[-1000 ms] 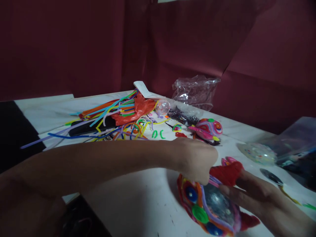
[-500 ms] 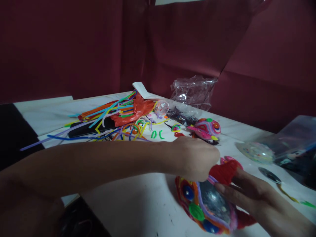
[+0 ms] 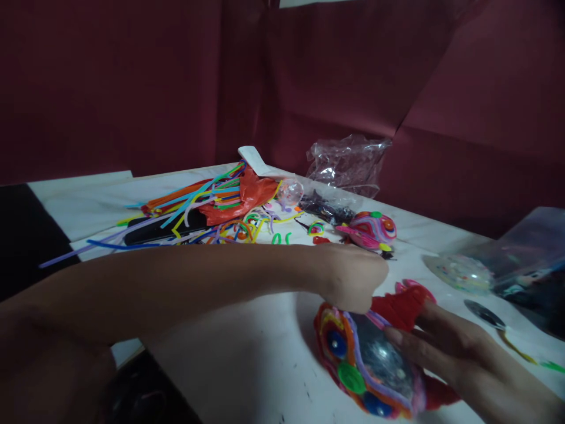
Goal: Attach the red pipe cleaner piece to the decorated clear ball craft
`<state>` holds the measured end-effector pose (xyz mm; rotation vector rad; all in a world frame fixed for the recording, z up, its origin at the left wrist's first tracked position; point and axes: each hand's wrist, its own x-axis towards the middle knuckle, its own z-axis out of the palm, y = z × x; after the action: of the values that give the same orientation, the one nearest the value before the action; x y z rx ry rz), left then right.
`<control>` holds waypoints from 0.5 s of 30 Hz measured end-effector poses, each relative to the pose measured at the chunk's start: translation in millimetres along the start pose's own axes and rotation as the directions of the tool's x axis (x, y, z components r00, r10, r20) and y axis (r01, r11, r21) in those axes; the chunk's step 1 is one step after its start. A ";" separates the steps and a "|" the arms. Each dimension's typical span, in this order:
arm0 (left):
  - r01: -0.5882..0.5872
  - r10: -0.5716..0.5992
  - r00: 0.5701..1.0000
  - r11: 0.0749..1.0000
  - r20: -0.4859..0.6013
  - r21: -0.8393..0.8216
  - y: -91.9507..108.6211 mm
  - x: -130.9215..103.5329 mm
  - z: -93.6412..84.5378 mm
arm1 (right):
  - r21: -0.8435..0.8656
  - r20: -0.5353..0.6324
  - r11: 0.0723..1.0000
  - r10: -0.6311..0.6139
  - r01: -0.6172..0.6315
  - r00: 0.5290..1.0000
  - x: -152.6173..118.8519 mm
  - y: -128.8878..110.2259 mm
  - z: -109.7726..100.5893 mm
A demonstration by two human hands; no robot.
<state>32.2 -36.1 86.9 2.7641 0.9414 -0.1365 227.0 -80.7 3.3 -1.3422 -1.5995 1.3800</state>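
Left hand pinched on red fin atop ball, right hand fingers spread flat against ball, pipe cleaners beyond left forearm.

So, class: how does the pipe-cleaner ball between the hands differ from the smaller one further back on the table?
The near ball looks bigger and is touched by the left hand and right hand; the far ball lies untouched. The near ball has red fuzzy parts. Both are multicoloured.
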 end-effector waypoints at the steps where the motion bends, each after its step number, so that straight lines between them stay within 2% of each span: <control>1: 0.015 -0.015 1.000 1.000 0.004 -0.011 -0.6 0.2 -0.2 | -0.006 0.011 1.000 0.007 -0.007 1.000 -0.4 0.6 -0.8; 5: 0.068 -0.065 0.997 0.995 0.037 -0.073 -6.9 2.3 1.8 | -0.021 0.001 1.000 0.001 -0.001 1.000 -1.2 4.8 -5.4; 9: 0.126 -0.119 0.992 0.958 0.039 -0.259 -19.3 4.6 11.1 | -0.001 -0.055 0.996 0.095 -0.095 0.994 -3.4 1.5 0.8; 12: 0.177 -0.160 0.984 0.906 0.076 -0.385 -24.9 4.6 18.1 | 0.014 -0.207 0.993 0.121 -0.121 0.971 -9.6 -4.2 14.2; 15: 0.188 -0.161 0.982 0.888 0.098 -0.419 -23.4 3.3 18.8 | -0.036 -0.323 0.998 0.032 -0.047 0.946 -15.1 -2.8 23.8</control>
<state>20.1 -20.5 64.0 2.2612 1.0586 -0.0349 208.8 -102.3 2.1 -1.5437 -1.3949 1.0844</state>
